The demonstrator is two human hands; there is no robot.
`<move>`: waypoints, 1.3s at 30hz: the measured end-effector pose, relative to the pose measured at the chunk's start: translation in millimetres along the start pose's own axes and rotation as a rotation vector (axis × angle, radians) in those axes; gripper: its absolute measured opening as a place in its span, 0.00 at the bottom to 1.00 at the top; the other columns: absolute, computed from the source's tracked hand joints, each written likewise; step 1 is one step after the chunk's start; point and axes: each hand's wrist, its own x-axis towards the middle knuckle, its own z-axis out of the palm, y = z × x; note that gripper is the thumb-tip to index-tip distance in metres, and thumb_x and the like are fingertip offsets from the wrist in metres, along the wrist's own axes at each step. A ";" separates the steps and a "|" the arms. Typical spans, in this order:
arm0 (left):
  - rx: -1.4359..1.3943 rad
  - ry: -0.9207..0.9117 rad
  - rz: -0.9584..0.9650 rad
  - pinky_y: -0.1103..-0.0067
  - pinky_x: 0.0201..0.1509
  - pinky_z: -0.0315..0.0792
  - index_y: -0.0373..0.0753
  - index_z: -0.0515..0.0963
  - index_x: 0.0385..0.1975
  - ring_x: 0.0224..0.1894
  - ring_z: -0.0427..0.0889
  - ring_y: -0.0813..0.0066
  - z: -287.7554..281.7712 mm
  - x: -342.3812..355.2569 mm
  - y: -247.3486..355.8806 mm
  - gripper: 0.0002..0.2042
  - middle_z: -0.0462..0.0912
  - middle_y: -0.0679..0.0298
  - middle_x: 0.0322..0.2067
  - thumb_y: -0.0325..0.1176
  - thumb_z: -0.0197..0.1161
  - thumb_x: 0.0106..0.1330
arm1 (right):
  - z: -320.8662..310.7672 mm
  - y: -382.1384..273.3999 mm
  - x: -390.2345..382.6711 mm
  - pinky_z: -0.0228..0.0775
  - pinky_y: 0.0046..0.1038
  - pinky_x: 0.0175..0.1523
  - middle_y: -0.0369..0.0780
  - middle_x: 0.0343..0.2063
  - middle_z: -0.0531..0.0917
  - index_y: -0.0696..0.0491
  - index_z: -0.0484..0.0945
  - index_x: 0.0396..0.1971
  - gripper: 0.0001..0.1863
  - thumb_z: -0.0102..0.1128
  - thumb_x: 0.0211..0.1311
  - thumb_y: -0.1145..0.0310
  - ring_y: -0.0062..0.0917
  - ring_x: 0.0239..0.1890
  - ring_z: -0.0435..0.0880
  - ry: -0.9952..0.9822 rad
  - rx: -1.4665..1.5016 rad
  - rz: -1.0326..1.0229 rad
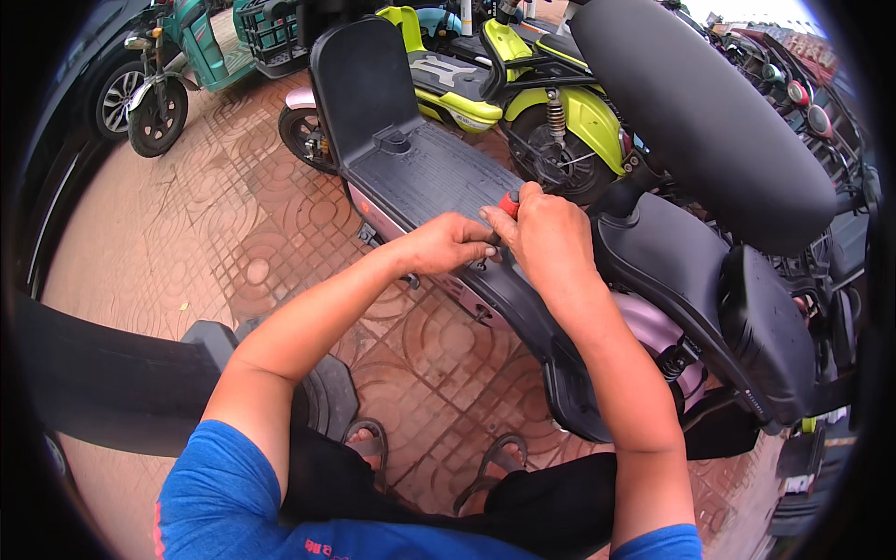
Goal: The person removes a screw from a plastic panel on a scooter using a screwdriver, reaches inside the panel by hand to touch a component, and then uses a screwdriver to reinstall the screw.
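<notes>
My right hand (553, 229) is closed around a tool with a red and dark handle (509, 203); its working end is hidden, so its exact kind is unclear. Close beside it, my left hand (443, 245) pinches thumb and fingers together near a small dark piece I cannot make out. Both hands are over the near edge of the black footboard (425, 173) of a pink and black electric scooter. Below my fingers runs the scooter's dark side trim (504, 294), with pink bodywork (644, 327) behind it.
A long dark seat cushion (700, 121) and a smaller black seat (667, 238) rise on the right. Beyond the scooter stands a yellow-green scooter (569, 121). A green three-wheeler (201, 47) is at far left. Patterned red paving (252, 215) surrounds my sandalled feet; a black curved object (112, 373) lies left.
</notes>
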 end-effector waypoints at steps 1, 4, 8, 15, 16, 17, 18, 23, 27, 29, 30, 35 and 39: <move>-0.013 0.012 0.019 0.75 0.51 0.77 0.36 0.88 0.51 0.41 0.82 0.82 1.8 -1.2 -0.8 0.11 0.92 0.64 0.40 0.33 0.66 0.77 | -6.4 -1.7 -2.8 0.83 0.46 0.51 0.54 0.34 0.90 0.64 0.81 0.45 0.16 0.68 0.69 0.65 0.52 0.42 0.91 0.002 -0.024 -0.031; -0.082 -0.011 0.012 0.74 0.52 0.77 0.36 0.88 0.52 0.41 0.83 0.81 6.8 -1.8 -2.6 0.11 0.93 0.63 0.40 0.33 0.65 0.77 | 4.1 20.5 1.3 0.84 0.46 0.48 0.52 0.30 0.90 0.62 0.82 0.41 0.18 0.71 0.68 0.60 0.50 0.38 0.92 0.215 0.133 -0.321; 0.013 -0.047 0.001 0.75 0.55 0.78 0.37 0.88 0.52 0.44 0.86 0.77 7.3 -2.1 3.4 0.11 0.93 0.62 0.41 0.31 0.65 0.76 | 1.6 9.5 -9.2 0.83 0.46 0.50 0.54 0.30 0.89 0.63 0.84 0.40 0.19 0.72 0.68 0.59 0.52 0.40 0.91 0.032 0.030 -0.052; 0.058 -0.053 0.046 0.73 0.52 0.78 0.40 0.89 0.49 0.41 0.87 0.70 3.0 -2.6 5.3 0.10 0.92 0.61 0.40 0.34 0.65 0.77 | -18.3 13.8 2.2 0.81 0.47 0.56 0.55 0.35 0.90 0.62 0.88 0.48 0.15 0.68 0.64 0.72 0.53 0.43 0.90 -0.082 0.017 -0.459; 0.062 -0.050 0.043 0.72 0.52 0.78 0.40 0.89 0.49 0.40 0.87 0.69 1.8 -5.9 1.0 0.10 0.92 0.61 0.39 0.34 0.65 0.77 | -28.3 4.4 5.6 0.82 0.47 0.55 0.55 0.35 0.89 0.62 0.89 0.46 0.13 0.67 0.64 0.73 0.53 0.43 0.89 -0.206 -0.079 -0.439; 0.066 -0.046 0.040 0.72 0.52 0.78 0.40 0.89 0.49 0.40 0.87 0.69 0.8 -9.0 -4.3 0.10 0.92 0.61 0.39 0.35 0.65 0.77 | -22.9 -1.3 10.4 0.83 0.47 0.53 0.56 0.34 0.89 0.63 0.88 0.43 0.12 0.69 0.63 0.71 0.53 0.42 0.90 -0.196 -0.094 -0.402; 0.071 -0.047 0.057 0.72 0.52 0.78 0.39 0.89 0.49 0.40 0.87 0.69 -0.4 -4.5 -5.5 0.10 0.92 0.60 0.39 0.35 0.65 0.77 | -20.0 -4.5 15.7 0.84 0.46 0.51 0.57 0.33 0.89 0.64 0.88 0.40 0.12 0.72 0.62 0.69 0.52 0.41 0.90 -0.176 -0.124 -0.356; 0.185 -0.062 0.083 0.70 0.49 0.78 0.39 0.87 0.49 0.38 0.85 0.69 -9.0 -3.1 -8.7 0.11 0.89 0.59 0.36 0.38 0.66 0.77 | -21.3 -7.9 28.9 0.84 0.45 0.50 0.58 0.32 0.89 0.64 0.88 0.35 0.15 0.69 0.67 0.63 0.51 0.41 0.91 -0.213 -0.166 -0.271; 0.211 -0.082 0.115 0.68 0.50 0.78 0.41 0.87 0.50 0.42 0.88 0.61 -9.1 -2.1 -5.4 0.11 0.90 0.57 0.39 0.39 0.66 0.77 | -25.7 7.9 32.4 0.84 0.42 0.50 0.55 0.32 0.90 0.57 0.89 0.44 0.19 0.62 0.74 0.55 0.48 0.37 0.90 -0.294 -0.401 -0.752; 0.225 -0.088 0.068 0.68 0.51 0.78 0.41 0.87 0.49 0.43 0.87 0.60 -5.8 1.7 0.8 0.11 0.90 0.57 0.40 0.39 0.66 0.76 | -13.4 14.9 37.2 0.84 0.40 0.45 0.51 0.29 0.90 0.57 0.89 0.46 0.19 0.62 0.75 0.56 0.45 0.31 0.90 -0.333 -0.288 -0.415; 0.248 -0.083 0.040 0.67 0.51 0.78 0.40 0.87 0.49 0.43 0.87 0.59 -9.9 -1.5 4.0 0.11 0.90 0.57 0.40 0.39 0.67 0.76 | -16.1 3.7 39.5 0.84 0.38 0.43 0.50 0.28 0.90 0.58 0.89 0.48 0.19 0.62 0.75 0.56 0.43 0.29 0.90 -0.335 -0.228 -0.258; 0.222 -0.103 0.223 0.67 0.57 0.77 0.40 0.86 0.50 0.53 0.86 0.60 -10.1 1.5 -11.3 0.10 0.87 0.60 0.46 0.35 0.66 0.76 | -55.2 -26.1 38.9 0.84 0.33 0.40 0.49 0.25 0.89 0.63 0.87 0.48 0.22 0.64 0.73 0.56 0.34 0.27 0.90 -0.665 -0.206 -0.085; 0.212 -0.074 0.310 0.65 0.57 0.77 0.41 0.86 0.51 0.52 0.85 0.56 -6.7 0.4 -26.7 0.13 0.87 0.62 0.46 0.41 0.62 0.77 | -41.9 -6.7 34.6 0.80 0.29 0.40 0.46 0.24 0.87 0.59 0.85 0.43 0.17 0.65 0.71 0.59 0.29 0.29 0.88 -0.338 -0.912 -1.113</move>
